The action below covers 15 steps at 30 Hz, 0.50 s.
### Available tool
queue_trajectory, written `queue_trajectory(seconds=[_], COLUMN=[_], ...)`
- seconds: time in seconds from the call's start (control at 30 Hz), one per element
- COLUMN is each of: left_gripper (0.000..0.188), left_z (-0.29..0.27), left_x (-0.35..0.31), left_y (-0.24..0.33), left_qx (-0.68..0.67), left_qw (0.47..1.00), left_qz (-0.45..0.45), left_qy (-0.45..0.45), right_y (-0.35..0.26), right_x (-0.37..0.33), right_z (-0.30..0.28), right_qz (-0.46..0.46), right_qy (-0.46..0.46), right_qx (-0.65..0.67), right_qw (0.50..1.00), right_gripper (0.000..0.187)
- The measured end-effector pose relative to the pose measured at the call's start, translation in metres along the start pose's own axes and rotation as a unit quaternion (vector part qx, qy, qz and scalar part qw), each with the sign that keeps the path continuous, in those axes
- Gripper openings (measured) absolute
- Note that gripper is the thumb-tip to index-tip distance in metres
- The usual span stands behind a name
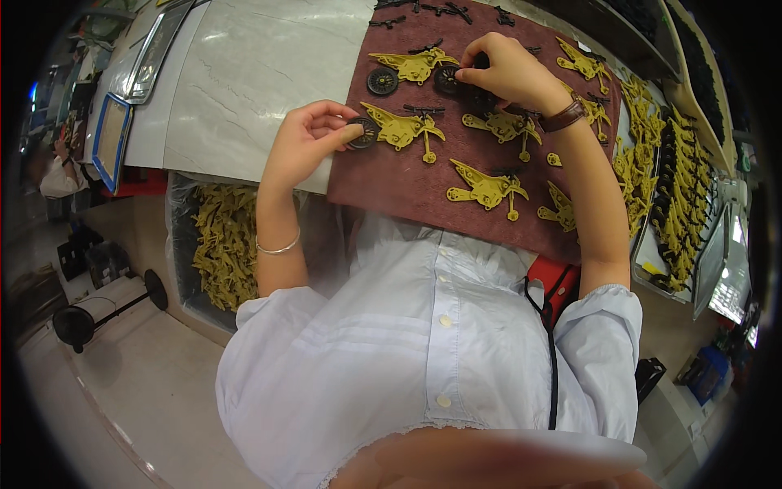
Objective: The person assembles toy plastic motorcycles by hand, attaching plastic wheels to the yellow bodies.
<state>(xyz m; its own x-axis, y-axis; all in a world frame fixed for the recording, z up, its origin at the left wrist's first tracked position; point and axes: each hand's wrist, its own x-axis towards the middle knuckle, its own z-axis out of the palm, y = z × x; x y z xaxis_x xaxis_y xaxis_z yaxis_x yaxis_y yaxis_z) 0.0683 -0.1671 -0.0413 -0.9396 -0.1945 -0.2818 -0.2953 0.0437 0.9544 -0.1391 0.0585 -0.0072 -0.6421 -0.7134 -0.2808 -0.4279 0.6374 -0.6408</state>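
Note:
On a maroon cloth mat [383,183] lie several yellow toy motorcycle bodies with black handlebars. My left hand [308,138] pinches a black toy wheel [364,133] at the rear end of one yellow motorcycle body [399,129]. Farther up the mat, another motorcycle body [415,65] has a black rear wheel [382,81] and a black front wheel [445,79] against it. My right hand [501,73] is closed at that front wheel, thumb tip on its edge. Dark round parts [479,99] show beneath this hand, partly hidden.
Small black parts [440,10] lie along the mat's far edge. At right, trays hold yellow bodies [639,147] and rows of yellow-and-black pieces [680,196]. A plastic-lined bin of yellow parts [224,244] stands below the table [252,90] at left, near a blue-rimmed tray [112,138].

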Motion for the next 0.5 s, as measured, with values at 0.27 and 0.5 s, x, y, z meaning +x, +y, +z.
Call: queue_trajectory(seconds=[0.27,0.5], left_gripper=[0.023,0.024], left_z=[0.003,0.019], left_x=[-0.003,-0.006], left_y=[-0.004,0.002], left_qx=[0.01,0.216], left_qw=[1.0,0.965], left_qz=[0.001,0.005], left_qy=[0.02,0.148], right_y=[0.0,0.0], right_x=[0.001,0.001], right_z=[0.001,0.005], right_qz=[0.0,0.013], right_qy=[-0.007,0.025], right_qx=[-0.002,-0.073], right_qw=[1.0,0.997], right_gripper=[0.026,0.025])
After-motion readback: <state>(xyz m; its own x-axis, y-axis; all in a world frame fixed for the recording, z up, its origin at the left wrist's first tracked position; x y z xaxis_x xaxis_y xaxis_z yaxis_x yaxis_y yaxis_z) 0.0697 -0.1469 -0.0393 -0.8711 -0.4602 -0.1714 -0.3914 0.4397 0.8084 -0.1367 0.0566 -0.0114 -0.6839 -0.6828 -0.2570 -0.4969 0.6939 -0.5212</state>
